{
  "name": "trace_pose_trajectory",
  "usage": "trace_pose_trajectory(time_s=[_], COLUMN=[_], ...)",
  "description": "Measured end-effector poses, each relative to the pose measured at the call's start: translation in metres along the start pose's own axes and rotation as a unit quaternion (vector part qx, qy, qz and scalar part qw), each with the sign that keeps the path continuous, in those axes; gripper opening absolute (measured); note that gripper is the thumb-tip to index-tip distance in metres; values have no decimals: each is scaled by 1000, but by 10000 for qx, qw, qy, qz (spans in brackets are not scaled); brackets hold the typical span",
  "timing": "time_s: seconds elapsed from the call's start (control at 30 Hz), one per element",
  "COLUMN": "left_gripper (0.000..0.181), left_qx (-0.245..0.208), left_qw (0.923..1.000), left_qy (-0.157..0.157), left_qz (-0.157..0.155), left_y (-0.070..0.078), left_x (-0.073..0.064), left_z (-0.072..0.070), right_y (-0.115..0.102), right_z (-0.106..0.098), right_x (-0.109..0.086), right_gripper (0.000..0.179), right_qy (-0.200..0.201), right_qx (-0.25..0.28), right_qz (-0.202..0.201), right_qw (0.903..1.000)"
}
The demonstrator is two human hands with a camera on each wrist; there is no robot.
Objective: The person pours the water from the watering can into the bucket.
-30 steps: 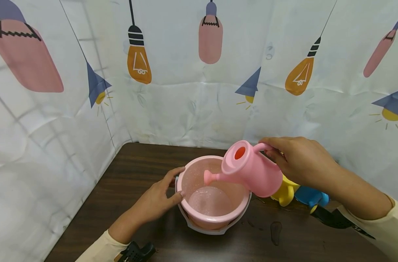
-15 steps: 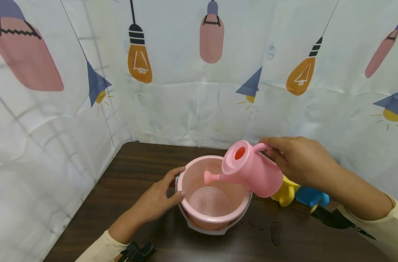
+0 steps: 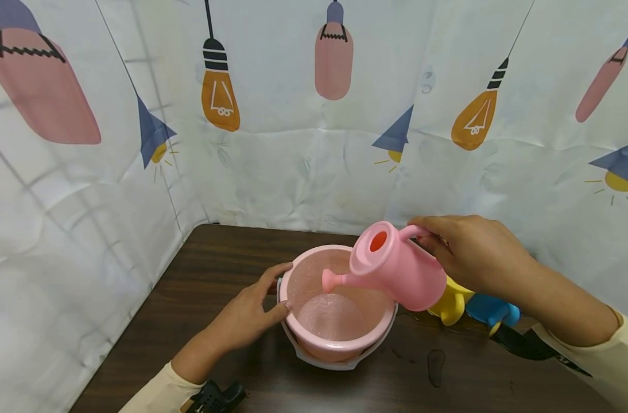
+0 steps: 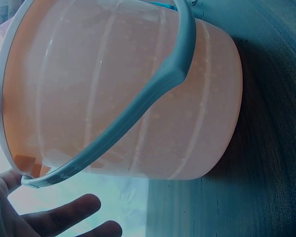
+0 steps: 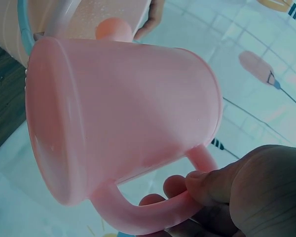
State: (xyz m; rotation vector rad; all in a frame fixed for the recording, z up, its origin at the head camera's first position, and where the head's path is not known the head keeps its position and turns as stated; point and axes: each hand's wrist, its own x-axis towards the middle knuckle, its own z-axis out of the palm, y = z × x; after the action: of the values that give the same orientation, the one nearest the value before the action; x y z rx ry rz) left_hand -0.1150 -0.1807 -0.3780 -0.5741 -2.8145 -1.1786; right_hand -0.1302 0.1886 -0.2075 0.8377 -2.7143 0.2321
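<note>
A pink bucket (image 3: 340, 345) stands upright on the dark wooden table, its pale handle (image 4: 133, 116) hanging down around its side. My left hand (image 3: 244, 315) rests at the left of its rim, thumb and index finger touching it, while other fingers extend free in the left wrist view. My right hand (image 3: 471, 255) grips the handle of a pink watering can (image 3: 402, 269). The can tilts left, with its spout head (image 3: 331, 280) over the bucket's mouth. Rippled water (image 3: 330, 317) shows at the bucket's bottom; any stream from the spout is too faint to tell.
Behind the can, to the right, a yellow item (image 3: 450, 304) and a blue item (image 3: 492, 310) with handle-like parts sit on the table (image 3: 226, 258), partly hidden. Small water spots (image 3: 435, 367) lie right of the bucket. A printed curtain (image 3: 303, 172) hangs behind and at left.
The ripples on the water in the bucket look slightly different. Both hands, the watering can and the bucket hold their places.
</note>
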Motion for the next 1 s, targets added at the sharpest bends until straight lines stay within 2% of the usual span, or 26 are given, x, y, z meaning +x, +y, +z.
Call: trace_pose_trajectory(time_s=[0.47, 0.77, 1.0], left_gripper=[67, 68, 68], left_qx=[-69, -52, -57], left_qw=[10000, 10000, 10000], left_qy=[8, 11, 20], left_qz=[-43, -79, -52], left_y=[-1, -1, -1], left_x=[0, 1, 0], left_z=[1, 1, 1], right_y=[1, 1, 1], right_z=[1, 1, 1], right_x=[0, -1, -1], right_gripper=[11, 14, 16], right_qy=[-19, 209, 197], right_qx=[80, -12, -15], right_qz=[27, -166, -155], right_qw=[10000, 9996, 9997])
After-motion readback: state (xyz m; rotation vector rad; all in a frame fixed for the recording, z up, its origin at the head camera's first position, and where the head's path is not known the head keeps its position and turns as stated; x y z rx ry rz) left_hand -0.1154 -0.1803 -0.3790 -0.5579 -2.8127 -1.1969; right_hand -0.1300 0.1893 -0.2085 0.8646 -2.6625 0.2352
